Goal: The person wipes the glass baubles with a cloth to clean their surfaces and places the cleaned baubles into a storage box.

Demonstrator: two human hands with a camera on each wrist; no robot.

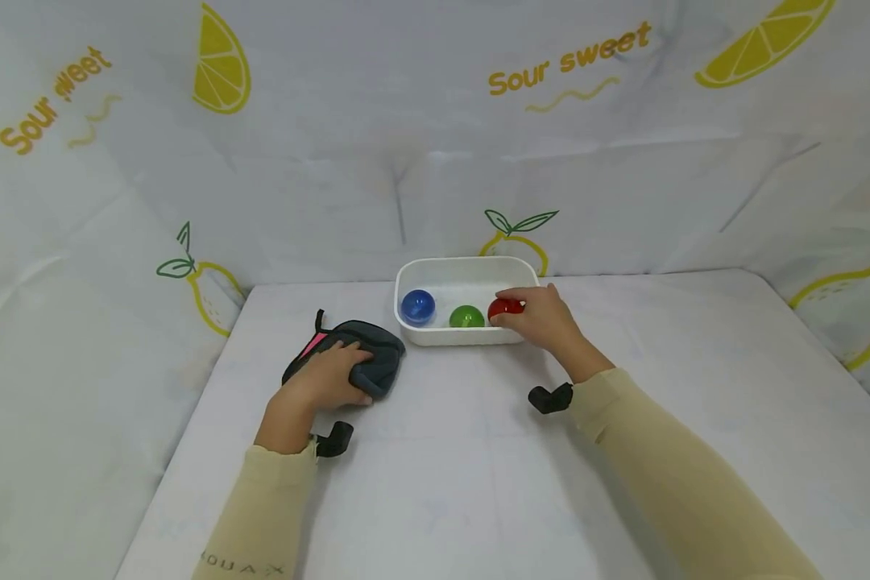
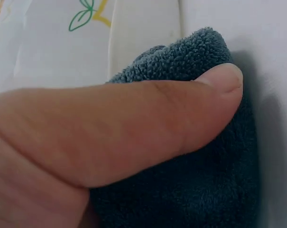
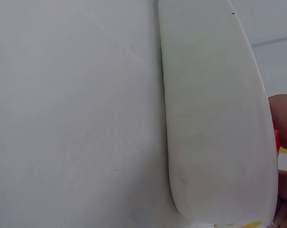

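Note:
At the right end of the white tray point(image 1: 467, 338), my right hand point(image 1: 547, 321) pinches a red ball point(image 1: 503, 307) between thumb and fingers. In the right wrist view the tray's outer wall point(image 3: 219, 114) covers most of that hand; only a sliver of red shows past the rim. A clear green ball point(image 1: 467, 316) and a blue ball point(image 1: 417, 307) lie inside the tray, apart from each other. To the left, my left hand point(image 1: 324, 379) grips a dark grey-blue terry cloth point(image 1: 386, 354) with a pink part and a black loop. The thumb lies across its fuzzy surface point(image 2: 205, 52).
Everything stands on a white-covered table point(image 1: 435, 467). Behind it hangs a pale lemon-print backdrop point(image 1: 333, 185). Black wrist mounts point(image 1: 551, 398) stick out below each hand. The cloth lies just left of the tray.

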